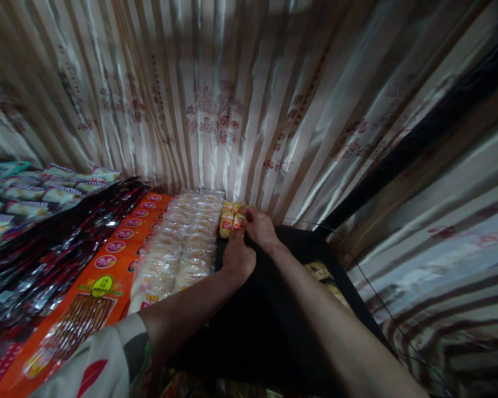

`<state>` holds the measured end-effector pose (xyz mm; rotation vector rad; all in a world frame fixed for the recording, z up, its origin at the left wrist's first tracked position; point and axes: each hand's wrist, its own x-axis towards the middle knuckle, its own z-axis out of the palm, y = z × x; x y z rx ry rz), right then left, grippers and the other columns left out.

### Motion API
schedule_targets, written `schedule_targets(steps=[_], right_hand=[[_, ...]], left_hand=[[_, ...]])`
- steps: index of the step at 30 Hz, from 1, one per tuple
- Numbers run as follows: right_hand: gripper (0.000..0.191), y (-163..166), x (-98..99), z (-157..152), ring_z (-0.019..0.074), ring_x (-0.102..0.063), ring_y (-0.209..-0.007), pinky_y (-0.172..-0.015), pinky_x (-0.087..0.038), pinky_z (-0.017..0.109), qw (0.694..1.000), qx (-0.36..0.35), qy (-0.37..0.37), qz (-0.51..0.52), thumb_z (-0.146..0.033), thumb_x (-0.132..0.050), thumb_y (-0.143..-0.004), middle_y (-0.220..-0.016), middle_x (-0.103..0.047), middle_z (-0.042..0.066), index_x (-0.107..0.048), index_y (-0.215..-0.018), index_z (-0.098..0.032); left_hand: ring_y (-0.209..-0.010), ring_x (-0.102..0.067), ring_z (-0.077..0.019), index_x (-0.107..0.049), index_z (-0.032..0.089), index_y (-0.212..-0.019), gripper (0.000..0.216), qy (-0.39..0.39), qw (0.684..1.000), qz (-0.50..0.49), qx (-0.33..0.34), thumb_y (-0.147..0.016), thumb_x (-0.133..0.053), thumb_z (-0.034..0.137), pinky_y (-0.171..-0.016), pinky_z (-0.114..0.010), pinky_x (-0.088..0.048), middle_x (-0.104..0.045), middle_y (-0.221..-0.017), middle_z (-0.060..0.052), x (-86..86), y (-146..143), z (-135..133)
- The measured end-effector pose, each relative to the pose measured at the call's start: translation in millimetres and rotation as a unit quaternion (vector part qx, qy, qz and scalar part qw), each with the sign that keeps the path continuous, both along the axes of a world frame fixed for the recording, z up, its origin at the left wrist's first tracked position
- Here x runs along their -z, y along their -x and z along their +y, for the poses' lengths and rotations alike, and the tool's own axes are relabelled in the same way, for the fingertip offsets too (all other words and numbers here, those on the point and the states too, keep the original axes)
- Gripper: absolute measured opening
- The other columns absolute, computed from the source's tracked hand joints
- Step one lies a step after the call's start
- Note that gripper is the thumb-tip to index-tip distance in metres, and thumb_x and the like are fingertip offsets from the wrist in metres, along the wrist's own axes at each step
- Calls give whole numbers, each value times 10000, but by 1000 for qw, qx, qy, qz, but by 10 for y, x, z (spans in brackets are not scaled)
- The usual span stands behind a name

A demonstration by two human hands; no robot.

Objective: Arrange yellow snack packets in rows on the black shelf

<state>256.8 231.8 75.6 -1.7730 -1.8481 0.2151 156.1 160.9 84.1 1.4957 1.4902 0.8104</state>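
Observation:
Small yellow snack packets (226,222) with red print stand in two short columns at the back of the black table surface (265,320), beside the clear-wrapped snacks. My right hand (259,225) is closed at the right-hand column, its thumb and fingertips pinching the front packet. From below, my left hand (239,258) reaches to the same packet, fingers bent and fingertips against its lower front. The fingers partly cover that packet. More yellow packets (317,271) lie on the black surface, partly behind my right forearm.
To the left run rows of clear-wrapped pale snacks (191,232), orange snack packs (124,237), dark shiny packs (74,249) and white packets (25,193). A pleated curtain (216,83) hangs behind. A dark pole (398,143) slants at the right, with a thin cord (373,287) near the table edge.

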Motion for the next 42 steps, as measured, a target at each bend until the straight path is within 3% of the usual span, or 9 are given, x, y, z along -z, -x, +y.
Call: schedule_targets(steps=[9,15,20,24,28,31,35,38,42], right_hand=[[353,85,45,-80,185,-555,-973,-894,-437,301,999,14,-32,-2,-146,-534,-758,-1091,-563,95,-554,-1109,-170],[244,97,38,-350,194,-568,-887,-768,-472,300,997,61,-31,-25,-219,-482,-808,-1032,-565,88,-588,-1028,-200],[251,102,107,-424,167,-587,-884,-787,-453,263,1000,-16,11,-7,-137,-437,-819,-973,-635,49,-644,-921,-232],[270,68,152,-457,155,-598,-894,-796,-456,257,1000,-30,7,5,-116,-441,-817,-968,-653,29,-642,-940,-246],[248,-163,31,-611,152,-597,-922,-808,-453,247,999,-18,7,-35,-149,-480,-810,-1001,-645,33,-630,-992,-226],[241,-500,-145,-783,186,-590,-960,-826,-447,277,992,59,18,-112,-218,-473,-831,-1038,-640,58,-632,-1013,-219],[268,-1008,-325,-999,229,-595,-977,-814,-450,316,967,122,124,-187,-305,-519,-819,-1063,-644,83,-631,-1049,-226],[368,-1250,-340,-1128,227,-596,-996,-837,-446,295,961,57,221,-154,-328,-626,-742,-1091,-643,76,-619,-1093,-215],[478,-1313,-213,-1207,232,-564,-1063,-896,-422,292,964,-36,234,-123,-306,-718,-638,-1180,-597,79,-618,-1094,-204]], left_hand=[[-1206,-464,-203,-498,171,-1201,467,-12,1000,-16,14,-756,-408,62,-1042,-315,-320,-569,-1236,-88,28,28,73],[-1190,-477,-212,-484,141,-1216,447,-17,1000,1,23,-777,-411,91,-1015,-303,-346,-545,-1259,-113,22,36,50],[-1150,-508,-210,-523,155,-1169,407,2,999,25,35,-782,-411,98,-999,-296,-361,-567,-1228,-100,26,56,58],[-1106,-536,-199,-551,177,-1122,381,7,999,37,31,-771,-425,95,-981,-281,-378,-591,-1190,-76,21,81,33],[-1091,-544,-196,-563,196,-1093,389,0,998,66,8,-743,-445,74,-972,-288,-389,-609,-1150,-62,11,40,-71],[-1110,-532,-197,-584,180,-1068,385,-2,999,51,14,-715,-479,68,-977,-286,-391,-594,-1163,-78,35,-68,-172],[-1014,-585,-200,-602,191,-1043,361,50,997,7,57,-700,-524,113,-891,-302,-454,-638,-1041,-76,77,-260,-283],[-948,-609,-184,-600,197,-1047,353,74,995,-9,68,-706,-534,136,-842,-289,-473,-657,-958,-62,82,-376,-342],[-907,-619,-179,-602,194,-1043,359,83,994,-3,74,-692,-545,141,-814,-280,-481,-663,-914,-57,79,-459,-405]])
